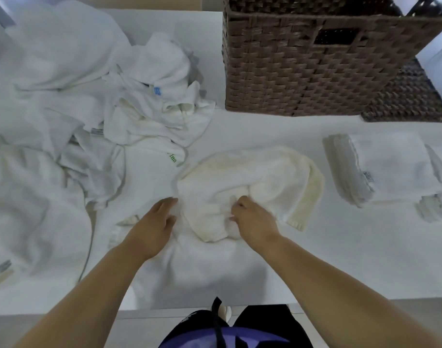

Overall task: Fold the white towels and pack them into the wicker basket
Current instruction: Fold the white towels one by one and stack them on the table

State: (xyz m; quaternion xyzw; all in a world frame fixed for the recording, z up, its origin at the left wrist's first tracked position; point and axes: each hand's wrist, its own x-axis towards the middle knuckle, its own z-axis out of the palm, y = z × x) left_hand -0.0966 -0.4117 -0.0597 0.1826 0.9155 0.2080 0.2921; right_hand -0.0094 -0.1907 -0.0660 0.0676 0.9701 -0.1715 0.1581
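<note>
- The crumpled cream-white terry towel [265, 177] lies bunched on the white table [340, 259] at the centre of the frame. Its longer run goes roughly left to right, and a cream hem trails off at its lower right.
- The right hand [252, 219] sits on the towel's lower middle, fingers curled in and pinching a gather of the cloth.
- The left hand [154, 222] lies at the towel's lower left edge. Its fingers are nearly straight with the tips touching the cloth, and they grip nothing.
- Most of the towel lies above and to the right of both hands, so the right hand is nearer its bulk. I judge that spreading it flat means drawing the two hands apart along that left-right line.
- The brown woven wicker basket [302, 71] stands at upper right, well apart from the hands.
- A folded stack of white towels [390, 169] waits at right, below the basket.
- A loose heap of unfolded white towels [89, 109] fills the left.
</note>
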